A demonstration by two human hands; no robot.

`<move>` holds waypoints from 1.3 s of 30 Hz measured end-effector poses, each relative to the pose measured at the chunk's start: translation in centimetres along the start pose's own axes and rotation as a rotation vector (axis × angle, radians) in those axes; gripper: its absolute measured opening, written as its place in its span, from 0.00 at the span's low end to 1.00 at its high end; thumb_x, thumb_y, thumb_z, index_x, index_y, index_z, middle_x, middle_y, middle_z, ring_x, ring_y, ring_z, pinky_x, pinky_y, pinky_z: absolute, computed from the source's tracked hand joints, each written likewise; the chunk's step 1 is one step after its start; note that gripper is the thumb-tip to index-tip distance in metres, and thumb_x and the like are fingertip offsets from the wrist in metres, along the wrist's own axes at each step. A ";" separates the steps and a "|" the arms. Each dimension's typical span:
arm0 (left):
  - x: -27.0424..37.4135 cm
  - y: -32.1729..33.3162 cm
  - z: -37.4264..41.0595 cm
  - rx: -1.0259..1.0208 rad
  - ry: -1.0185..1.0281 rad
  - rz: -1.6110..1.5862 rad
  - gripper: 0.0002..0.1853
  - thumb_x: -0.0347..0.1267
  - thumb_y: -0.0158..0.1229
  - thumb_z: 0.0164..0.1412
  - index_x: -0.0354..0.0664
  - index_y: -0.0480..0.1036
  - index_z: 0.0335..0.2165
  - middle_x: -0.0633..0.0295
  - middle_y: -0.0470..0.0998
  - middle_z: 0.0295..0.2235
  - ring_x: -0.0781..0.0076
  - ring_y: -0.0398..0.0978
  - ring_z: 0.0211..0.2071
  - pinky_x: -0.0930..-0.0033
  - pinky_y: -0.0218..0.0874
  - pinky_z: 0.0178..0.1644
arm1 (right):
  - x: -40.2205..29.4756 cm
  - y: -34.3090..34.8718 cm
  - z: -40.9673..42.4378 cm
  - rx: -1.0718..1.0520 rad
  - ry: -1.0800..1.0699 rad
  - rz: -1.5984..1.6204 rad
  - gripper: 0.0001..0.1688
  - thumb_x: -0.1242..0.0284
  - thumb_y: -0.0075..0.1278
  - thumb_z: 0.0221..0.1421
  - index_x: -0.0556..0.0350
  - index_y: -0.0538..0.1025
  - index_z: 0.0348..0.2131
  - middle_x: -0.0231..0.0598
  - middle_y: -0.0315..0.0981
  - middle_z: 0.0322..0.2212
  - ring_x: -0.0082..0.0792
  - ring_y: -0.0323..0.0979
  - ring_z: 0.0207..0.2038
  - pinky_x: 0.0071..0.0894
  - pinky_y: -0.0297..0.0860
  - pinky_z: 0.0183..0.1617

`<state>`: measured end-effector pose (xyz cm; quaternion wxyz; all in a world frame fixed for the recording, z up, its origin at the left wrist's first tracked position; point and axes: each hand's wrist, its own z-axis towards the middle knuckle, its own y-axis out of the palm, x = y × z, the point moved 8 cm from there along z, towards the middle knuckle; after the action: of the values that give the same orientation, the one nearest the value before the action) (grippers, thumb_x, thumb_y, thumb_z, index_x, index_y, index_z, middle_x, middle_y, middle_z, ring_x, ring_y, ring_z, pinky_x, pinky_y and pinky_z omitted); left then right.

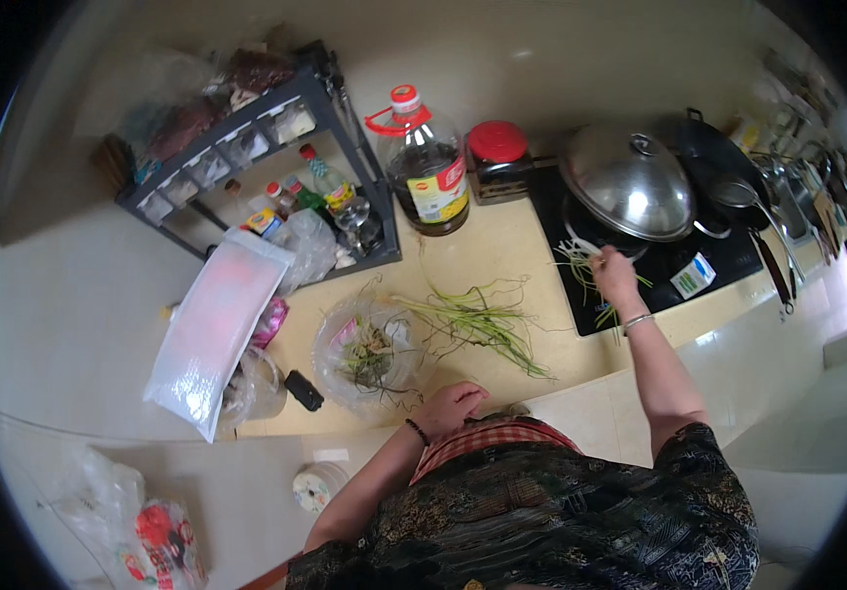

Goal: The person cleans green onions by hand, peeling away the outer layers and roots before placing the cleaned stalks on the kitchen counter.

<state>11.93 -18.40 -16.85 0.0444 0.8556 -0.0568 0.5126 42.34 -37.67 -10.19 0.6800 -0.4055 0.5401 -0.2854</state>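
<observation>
My right hand (617,279) is over the black cooktop (552,214), its fingertips closed around pale stems of spring onion (578,243). More cut or trimmed green stalks (604,317) lie under and beside it. At the counter's front edge, my left hand (460,407) rests near my waist with its fingers loosely curled; its palm is hidden. Between the hands lies a loose heap of long spring onions (482,321) with thin roots and withered tips. To the left of the heap, a plastic-bag-lined bowl (324,361) contains green scraps and roots.
Behind the right hand stands a wok with a domed steel lid (626,177). A white carton (693,276) is on the cooktop. An oil jug (427,166) and a red-lidded jar (498,158) stand along the wall. A spice rack (386,221) and a padded white bag (209,324) occupy the left.
</observation>
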 end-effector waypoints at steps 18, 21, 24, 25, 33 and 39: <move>2.2 -1.5 -3.4 0.158 0.066 0.086 0.13 0.33 0.47 0.58 0.40 0.67 0.41 0.68 0.71 0.26 0.84 0.66 0.26 0.80 0.59 0.28 | -19.4 23.0 -4.0 -0.371 -0.701 -0.231 0.11 0.67 0.51 0.40 0.48 0.73 0.29 0.40 0.68 0.35 0.39 0.64 0.44 0.42 0.64 0.43; 3.4 -2.2 -4.9 0.191 0.078 0.097 0.13 0.33 0.47 0.58 0.40 0.67 0.41 0.69 0.71 0.26 0.84 0.65 0.25 0.81 0.58 0.28 | -19.7 21.2 -3.8 -0.389 -0.658 -0.103 0.11 0.69 0.51 0.41 0.50 0.73 0.29 0.38 0.70 0.30 0.38 0.68 0.36 0.36 0.65 0.38; 5.6 -3.2 -6.3 0.246 0.113 -0.013 0.13 0.33 0.47 0.59 0.40 0.67 0.41 0.69 0.70 0.26 0.86 0.65 0.24 0.82 0.58 0.27 | -20.1 16.6 -2.7 -0.397 -0.487 0.352 0.07 0.73 0.49 0.45 0.55 0.72 0.29 0.33 0.70 0.23 0.28 0.68 0.27 0.25 0.65 0.31; 6.2 -3.7 -6.5 0.273 0.129 -0.077 0.13 0.33 0.47 0.59 0.40 0.67 0.41 0.70 0.70 0.26 0.86 0.64 0.24 0.82 0.58 0.27 | -20.8 14.8 -2.8 -0.430 -0.436 0.544 0.06 0.75 0.48 0.46 0.57 0.72 0.28 0.32 0.69 0.21 0.25 0.66 0.24 0.22 0.64 0.30; 10.7 -11.3 -7.5 0.667 0.348 -0.592 0.13 0.31 0.49 0.58 0.37 0.66 0.41 0.67 0.71 0.30 0.84 0.65 0.25 0.82 0.59 0.29 | -27.1 3.0 -12.8 -0.368 -0.625 0.844 0.07 0.78 0.50 0.46 0.61 0.70 0.30 0.35 0.69 0.23 0.26 0.67 0.25 0.23 0.64 0.29; 8.9 -12.8 -8.1 0.680 0.421 -0.355 0.09 0.32 0.51 0.57 0.38 0.71 0.33 0.71 0.70 0.22 0.86 0.64 0.21 0.84 0.56 0.25 | -29.0 2.5 -17.5 -0.255 -0.969 0.648 0.09 0.80 0.50 0.45 0.62 0.70 0.31 0.43 0.69 0.25 0.37 0.69 0.28 0.26 0.65 0.32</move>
<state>10.86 -5.14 -5.37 -0.1418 0.6948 0.2737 0.6498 17.94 -16.76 0.73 0.8473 -0.3824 0.2946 0.2214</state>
